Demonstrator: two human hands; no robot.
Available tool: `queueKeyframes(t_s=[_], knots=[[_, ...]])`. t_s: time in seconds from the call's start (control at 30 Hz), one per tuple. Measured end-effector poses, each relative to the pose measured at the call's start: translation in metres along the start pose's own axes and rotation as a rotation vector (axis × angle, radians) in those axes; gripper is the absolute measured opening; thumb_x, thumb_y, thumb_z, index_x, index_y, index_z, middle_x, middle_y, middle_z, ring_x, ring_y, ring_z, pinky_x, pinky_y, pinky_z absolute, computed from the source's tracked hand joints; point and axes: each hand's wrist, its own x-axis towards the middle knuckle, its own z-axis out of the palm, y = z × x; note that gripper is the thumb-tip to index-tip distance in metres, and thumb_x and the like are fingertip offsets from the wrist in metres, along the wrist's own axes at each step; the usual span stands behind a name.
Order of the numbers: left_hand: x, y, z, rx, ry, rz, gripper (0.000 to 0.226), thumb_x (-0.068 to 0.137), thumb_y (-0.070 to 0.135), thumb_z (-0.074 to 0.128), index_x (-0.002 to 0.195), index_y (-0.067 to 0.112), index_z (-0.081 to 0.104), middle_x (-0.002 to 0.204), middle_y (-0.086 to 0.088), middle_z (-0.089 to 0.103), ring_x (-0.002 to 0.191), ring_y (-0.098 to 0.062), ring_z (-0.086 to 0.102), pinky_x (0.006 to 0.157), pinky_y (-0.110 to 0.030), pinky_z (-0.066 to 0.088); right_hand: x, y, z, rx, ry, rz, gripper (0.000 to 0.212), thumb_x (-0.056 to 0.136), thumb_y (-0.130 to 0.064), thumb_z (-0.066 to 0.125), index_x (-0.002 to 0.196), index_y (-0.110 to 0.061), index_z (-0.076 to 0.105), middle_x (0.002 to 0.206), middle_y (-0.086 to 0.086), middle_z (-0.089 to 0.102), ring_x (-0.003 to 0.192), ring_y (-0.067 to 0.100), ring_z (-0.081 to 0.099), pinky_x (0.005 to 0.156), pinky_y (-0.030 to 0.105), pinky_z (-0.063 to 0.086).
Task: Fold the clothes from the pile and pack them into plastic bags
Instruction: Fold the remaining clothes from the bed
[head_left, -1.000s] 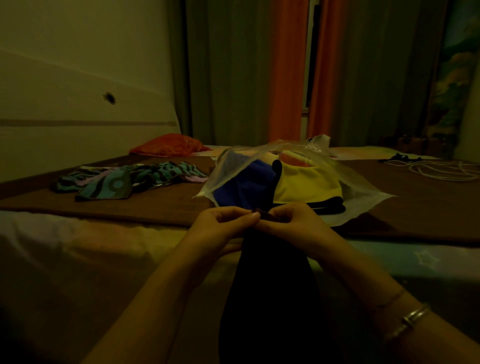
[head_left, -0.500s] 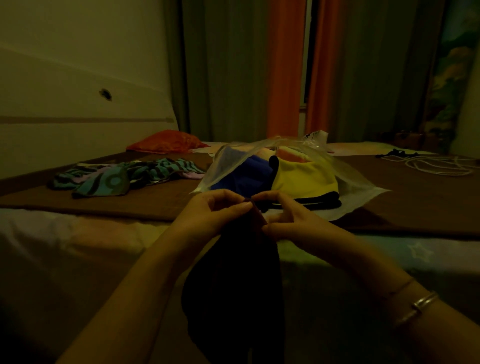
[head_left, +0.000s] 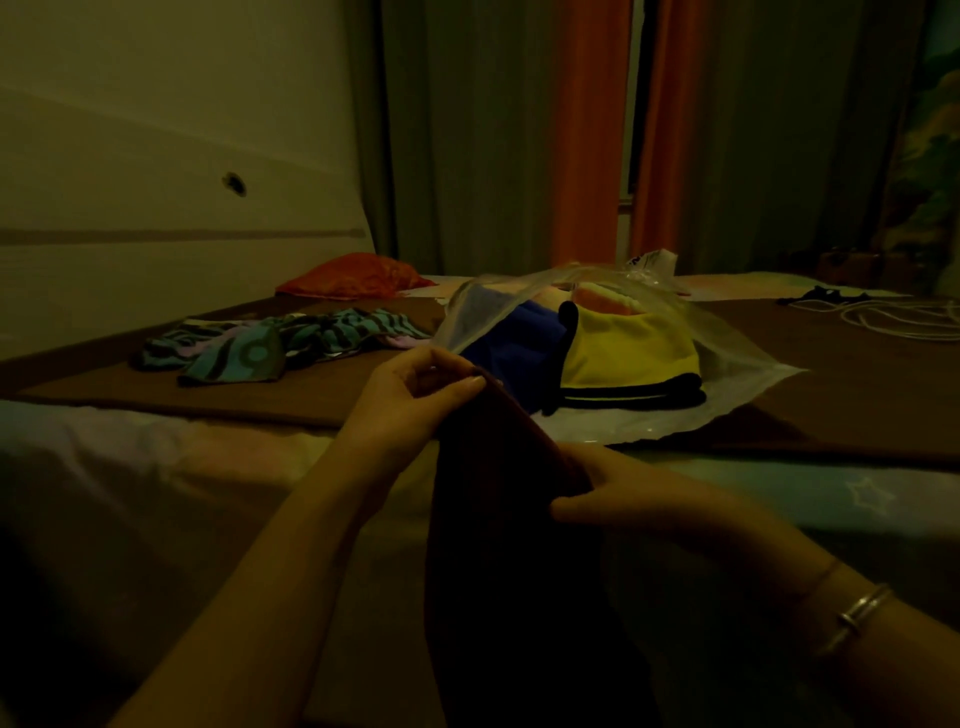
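Pinching the top corner of a dark garment (head_left: 519, 545) between thumb and fingertips: the left hand (head_left: 410, 400), raised toward twelve o'clock. Gripping the same cloth lower along its edge, toward four o'clock from that pinch, fingers curled around the fabric: the right hand (head_left: 623, 499). Hanging from both grips toward six o'clock, slack and unsupported, colour too dim to name. Likely mid-fold, by the look of it, with the edge being run out to find a straight line. Possible trouble from here: a thin fingertip pinch slipping under the hanging weight, dropping the corner and undoing the fold; a crooked crease from uneven tension between a high grip and a low one; poor light hiding seams, so matching the wrong edges. Just beyond the hands, at one o'clock, a clear plastic bag (head_left: 737, 384) lying open on the bed (head_left: 857, 499), already holding folded blue (head_left: 514, 348) and yellow (head_left: 628, 348) pieces; mouth floppy, so a loosely folded garment could snag there and bunch. Farther out at ten o'clock, striped clothes (head_left: 270, 348) waiting unfolded. Against half a second back: hands no longer close together at the top edge but apart, right one lower and nearer, cloth stretched diagonally between them.
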Motion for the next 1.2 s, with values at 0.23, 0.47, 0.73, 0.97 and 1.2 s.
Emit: queueKeyframes(t_s=[0.23,0.47,0.73,0.97,1.2], knots=[[-0.005,-0.006,0.015,0.281,-0.066,0.09,0.006,0.078,0.009,0.074,0.083,0.012,0.072,0.085,-0.004,0.073,0.083,-0.014,0.071,0.076,-0.03,0.058,0.0,-0.005,0.012,0.242,0.236,-0.229,0.056,0.09,0.003,0.054,0.131,-0.033,0.039,0.11,0.008,0.068,0.065,0.016,0.068,0.062,0.03,0.055],[-0.004,-0.006,0.022,0.287,-0.108,0.076,0.007,0.078,0.012,0.075,0.084,0.014,0.073,0.08,-0.002,0.074,0.078,-0.012,0.071,0.075,-0.029,0.058,0.009,0.005,0.023,-0.17,0.313,-0.079,0.047,0.089,-0.014,0.056,0.128,-0.032,0.039,0.117,0.001,0.061,0.066,0.0,0.064,0.056,0.022,0.052],[-0.004,-0.001,0.012,0.182,-0.082,0.079,0.005,0.079,0.011,0.073,0.082,0.015,0.072,0.086,0.001,0.073,0.085,-0.011,0.069,0.073,-0.022,0.057,0.016,0.018,0.019,-0.298,0.163,0.136,0.042,0.091,-0.02,0.059,0.131,-0.021,0.05,0.118,0.0,0.061,0.098,0.015,0.062,0.088,0.033,0.054],[0.0,-0.007,0.001,0.152,0.025,0.052,0.004,0.085,0.009,0.067,0.089,0.01,0.067,0.088,-0.001,0.068,0.086,-0.009,0.066,0.068,-0.015,0.053,0.023,0.03,0.013,-0.34,0.245,0.198,0.03,0.088,-0.018,0.063,0.118,-0.02,0.06,0.1,0.0,0.065,0.089,0.014,0.066,0.082,0.033,0.057],[0.007,-0.011,-0.008,0.109,0.097,-0.002,0.007,0.088,0.011,0.064,0.094,0.009,0.066,0.094,-0.007,0.067,0.091,-0.017,0.064,0.075,-0.027,0.049,0.016,0.035,0.001,-0.503,0.255,0.271,0.039,0.083,-0.02,0.068,0.121,-0.021,0.058,0.109,0.002,0.063,0.092,0.017,0.065,0.084,0.038,0.057]])
